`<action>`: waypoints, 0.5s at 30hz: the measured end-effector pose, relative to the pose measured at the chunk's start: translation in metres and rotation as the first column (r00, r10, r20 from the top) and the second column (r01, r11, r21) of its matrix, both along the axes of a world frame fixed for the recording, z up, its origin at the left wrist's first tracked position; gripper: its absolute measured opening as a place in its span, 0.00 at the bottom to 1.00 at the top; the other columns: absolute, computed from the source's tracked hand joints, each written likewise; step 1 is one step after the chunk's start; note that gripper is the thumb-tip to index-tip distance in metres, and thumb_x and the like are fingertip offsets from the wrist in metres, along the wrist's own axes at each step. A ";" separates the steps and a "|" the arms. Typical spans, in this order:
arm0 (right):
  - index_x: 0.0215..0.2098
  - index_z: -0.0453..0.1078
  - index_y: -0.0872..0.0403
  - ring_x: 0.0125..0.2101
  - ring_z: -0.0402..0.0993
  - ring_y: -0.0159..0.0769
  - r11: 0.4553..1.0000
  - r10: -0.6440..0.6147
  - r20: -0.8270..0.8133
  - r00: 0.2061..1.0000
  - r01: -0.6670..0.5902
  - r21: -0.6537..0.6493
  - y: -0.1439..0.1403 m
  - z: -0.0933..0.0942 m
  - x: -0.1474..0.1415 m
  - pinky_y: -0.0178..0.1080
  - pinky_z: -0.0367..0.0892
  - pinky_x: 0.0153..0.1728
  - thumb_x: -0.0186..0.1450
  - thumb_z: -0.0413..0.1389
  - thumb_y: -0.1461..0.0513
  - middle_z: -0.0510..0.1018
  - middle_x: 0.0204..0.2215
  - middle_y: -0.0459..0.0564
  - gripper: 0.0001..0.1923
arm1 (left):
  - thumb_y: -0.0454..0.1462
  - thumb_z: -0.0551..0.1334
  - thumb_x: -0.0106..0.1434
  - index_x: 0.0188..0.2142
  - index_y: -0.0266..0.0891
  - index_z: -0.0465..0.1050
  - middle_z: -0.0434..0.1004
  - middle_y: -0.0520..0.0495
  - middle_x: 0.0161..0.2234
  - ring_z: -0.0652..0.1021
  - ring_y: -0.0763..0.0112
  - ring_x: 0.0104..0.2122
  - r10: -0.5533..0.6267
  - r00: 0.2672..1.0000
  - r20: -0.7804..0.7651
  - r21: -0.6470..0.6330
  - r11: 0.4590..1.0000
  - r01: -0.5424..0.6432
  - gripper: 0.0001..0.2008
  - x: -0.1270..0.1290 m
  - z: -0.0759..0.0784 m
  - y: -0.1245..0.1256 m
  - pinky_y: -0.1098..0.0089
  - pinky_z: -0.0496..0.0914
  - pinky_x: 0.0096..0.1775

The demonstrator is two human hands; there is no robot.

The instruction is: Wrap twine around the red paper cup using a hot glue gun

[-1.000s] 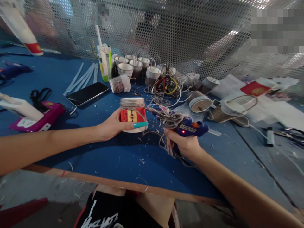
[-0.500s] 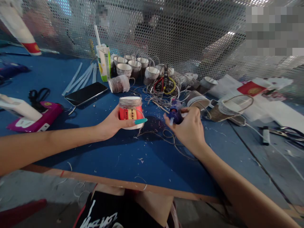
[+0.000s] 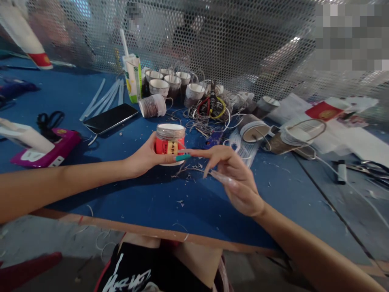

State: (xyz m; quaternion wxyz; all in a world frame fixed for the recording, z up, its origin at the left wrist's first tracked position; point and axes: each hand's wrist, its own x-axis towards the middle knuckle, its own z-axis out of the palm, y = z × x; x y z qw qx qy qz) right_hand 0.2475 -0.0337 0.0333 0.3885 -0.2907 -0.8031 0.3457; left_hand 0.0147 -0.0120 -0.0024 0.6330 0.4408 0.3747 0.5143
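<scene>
My left hand (image 3: 142, 158) grips a small paper cup (image 3: 169, 142), red with a yellow label and its upper part wrapped in thin twine. My right hand (image 3: 235, 178) holds nothing; its fingers are spread and the fingertips reach toward the cup's right side, just above loose twine strands (image 3: 194, 170) on the blue table (image 3: 170, 202). The blue glue gun (image 3: 214, 138) lies on the table behind my right hand, partly hidden among the cord.
Several twine-wrapped cups (image 3: 165, 83) stand at the back by a perforated metal screen (image 3: 231, 44). A drink carton (image 3: 133, 77), glue sticks (image 3: 105, 97), a black phone (image 3: 111, 117), scissors (image 3: 48, 119) and a magenta box (image 3: 45, 152) lie left; papers (image 3: 334, 129) lie right.
My right hand set the glue gun down behind it on the table, let go, and now reaches with open fingers to the cup. My left hand kept the cup nearly still.
</scene>
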 end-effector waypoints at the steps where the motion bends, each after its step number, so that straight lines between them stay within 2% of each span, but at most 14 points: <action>1: 0.39 0.65 0.49 0.55 0.69 0.51 0.997 0.063 -0.025 0.998 -0.063 -0.035 -0.001 -0.001 -0.002 0.56 0.60 0.56 0.67 0.49 0.46 0.75 0.51 0.56 0.16 | 0.36 0.80 0.38 0.45 0.38 0.65 0.77 0.47 0.42 0.79 0.59 0.45 -0.008 1.000 -0.008 0.003 1.000 0.008 0.36 0.000 0.000 0.000 0.54 0.73 0.50; 3: 0.41 0.65 0.49 0.55 0.68 0.50 0.987 0.114 -0.060 0.992 -0.120 -0.108 -0.001 -0.001 -0.007 0.55 0.60 0.56 0.67 0.50 0.47 0.75 0.53 0.56 0.16 | 0.36 0.80 0.38 0.44 0.38 0.65 0.77 0.47 0.42 0.79 0.60 0.45 -0.023 0.999 -0.025 0.006 1.000 0.023 0.36 0.000 0.002 -0.002 0.55 0.73 0.50; 7: 0.40 0.64 0.49 0.54 0.70 0.50 0.976 0.059 -0.128 0.990 -0.084 -0.200 0.003 -0.001 -0.009 0.54 0.63 0.53 0.66 0.51 0.46 0.76 0.53 0.56 0.16 | 0.37 0.80 0.38 0.46 0.38 0.66 0.77 0.46 0.45 0.78 0.60 0.47 -0.043 0.999 -0.032 0.009 0.999 0.044 0.37 0.000 0.006 -0.004 0.57 0.72 0.51; 12: 0.34 0.66 0.50 0.56 0.71 0.53 0.993 -0.063 -0.204 0.977 0.041 -0.112 0.009 -0.002 -0.009 0.55 0.59 0.57 0.67 0.49 0.51 0.80 0.38 0.53 0.12 | 0.41 0.80 0.39 0.49 0.40 0.66 0.78 0.43 0.47 0.79 0.54 0.49 -0.065 0.998 0.019 -0.006 0.998 0.065 0.39 -0.001 0.005 -0.004 0.55 0.73 0.52; 15: 0.29 0.64 0.50 0.53 0.74 0.55 0.982 -0.188 -0.277 0.942 0.176 -0.067 0.010 -0.001 -0.011 0.57 0.60 0.57 0.65 0.48 0.49 0.79 0.35 0.53 0.15 | 0.41 0.79 0.39 0.49 0.40 0.66 0.79 0.43 0.47 0.79 0.54 0.49 -0.044 0.999 0.021 -0.021 0.999 0.044 0.39 -0.002 0.005 -0.003 0.55 0.73 0.52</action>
